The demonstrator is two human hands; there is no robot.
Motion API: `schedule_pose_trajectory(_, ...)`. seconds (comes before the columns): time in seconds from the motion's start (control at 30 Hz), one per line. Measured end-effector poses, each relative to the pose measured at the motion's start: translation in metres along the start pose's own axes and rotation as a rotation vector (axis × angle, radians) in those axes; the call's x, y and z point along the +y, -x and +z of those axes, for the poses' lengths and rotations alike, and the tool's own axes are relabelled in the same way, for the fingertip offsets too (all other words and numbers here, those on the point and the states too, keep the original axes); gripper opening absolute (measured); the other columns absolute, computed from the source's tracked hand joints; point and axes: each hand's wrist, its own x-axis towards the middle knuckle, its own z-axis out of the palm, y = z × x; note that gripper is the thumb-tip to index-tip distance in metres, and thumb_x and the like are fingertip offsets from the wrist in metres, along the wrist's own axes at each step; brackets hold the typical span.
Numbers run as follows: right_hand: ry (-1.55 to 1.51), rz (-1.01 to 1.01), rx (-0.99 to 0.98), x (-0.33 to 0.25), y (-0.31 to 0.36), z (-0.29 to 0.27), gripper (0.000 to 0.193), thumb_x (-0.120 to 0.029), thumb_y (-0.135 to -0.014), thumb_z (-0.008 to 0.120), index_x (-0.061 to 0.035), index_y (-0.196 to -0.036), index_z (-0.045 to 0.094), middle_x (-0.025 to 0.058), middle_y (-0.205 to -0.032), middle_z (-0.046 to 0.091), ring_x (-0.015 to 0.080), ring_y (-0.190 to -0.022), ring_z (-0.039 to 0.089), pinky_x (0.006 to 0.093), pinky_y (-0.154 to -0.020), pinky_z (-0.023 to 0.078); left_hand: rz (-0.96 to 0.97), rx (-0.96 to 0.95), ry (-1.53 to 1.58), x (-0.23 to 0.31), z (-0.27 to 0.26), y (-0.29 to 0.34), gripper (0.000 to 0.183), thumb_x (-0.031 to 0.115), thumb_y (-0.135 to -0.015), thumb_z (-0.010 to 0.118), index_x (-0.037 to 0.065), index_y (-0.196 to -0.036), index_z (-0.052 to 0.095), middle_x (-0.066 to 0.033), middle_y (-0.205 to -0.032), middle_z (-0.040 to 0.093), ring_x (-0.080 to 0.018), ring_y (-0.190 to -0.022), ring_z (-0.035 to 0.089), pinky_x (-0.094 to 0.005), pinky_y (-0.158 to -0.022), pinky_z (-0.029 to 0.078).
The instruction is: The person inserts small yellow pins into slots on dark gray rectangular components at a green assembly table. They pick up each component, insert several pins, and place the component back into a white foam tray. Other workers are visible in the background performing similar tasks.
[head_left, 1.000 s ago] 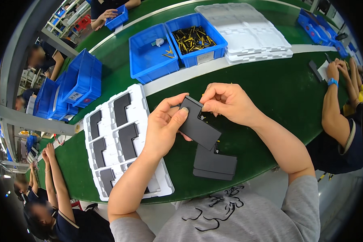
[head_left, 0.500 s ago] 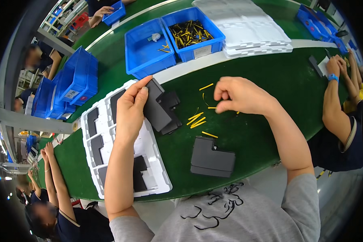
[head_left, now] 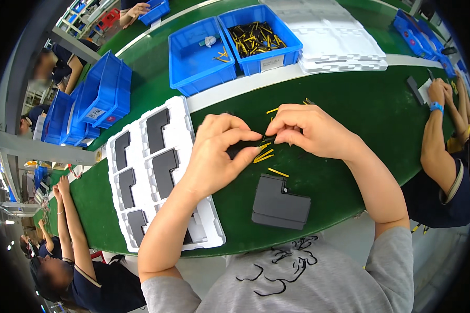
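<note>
Strips, slim and yellow, lying fanned on the green surface in the head view, just bodyward of my fingertips, long axes slanting away rightward; my left hand is nearer. Its fingers stand slightly parted, visibly gripping nothing; my right hand's nearly pinch, hold unclear.

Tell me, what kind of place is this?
It looks like a factory, probably an assembly line: people sit along a long green workbench, with a blue bin full of thin black-and-yellow strips and a white compartment tray of matching black L-shaped parts.
</note>
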Motion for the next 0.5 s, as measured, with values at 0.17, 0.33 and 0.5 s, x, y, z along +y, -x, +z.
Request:
schedule_pose_trajectory(0.17,0.003,-0.110,0.010,-0.001,0.000,0.004,0.005,0.001,-0.083,0.064,-0.0006,-0.088,0.065,0.0075,-0.085,0.060,0.0183,-0.073,0.063,0.0278,-0.061,0.051,-0.038,-0.022,0.078,0.003,0.005,0.000,0.010,0.005,-0.076,0.073,0.007,-0.085,0.068,-0.0028,-0.090,0.060,-0.0215,-0.088,0.051,-0.0331,-0.079,0.042)
schedule_pose_trajectory(0.33,-0.138,-0.108,0.009,-0.004,0.000,0.002,0.006,0.003,-0.085,0.062,-0.0005,-0.089,0.064,0.0054,-0.085,0.059,0.0140,-0.070,0.061,0.0255,-0.060,0.050,-0.077,-0.005,0.142,0.005,0.009,0.000,0.007,0.003,-0.076,0.070,0.006,-0.081,0.066,-0.0033,-0.086,0.059,-0.0225,-0.084,0.051,-0.0329,-0.076,0.042)
schedule_pose_trajectory(0.5,-0.431,0.047,0.138,-0.002,-0.001,0.001,0.013,0.002,-0.089,0.056,-0.0017,-0.099,0.064,0.0019,-0.087,0.055,0.0074,-0.069,0.055,0.0220,-0.060,0.047,0.054,-0.110,-0.127,0.009,0.007,0.002,0.027,0.015,-0.070,0.077,0.007,-0.094,0.069,-0.0052,-0.088,0.057,-0.0251,-0.086,0.051,-0.0344,-0.076,0.042)
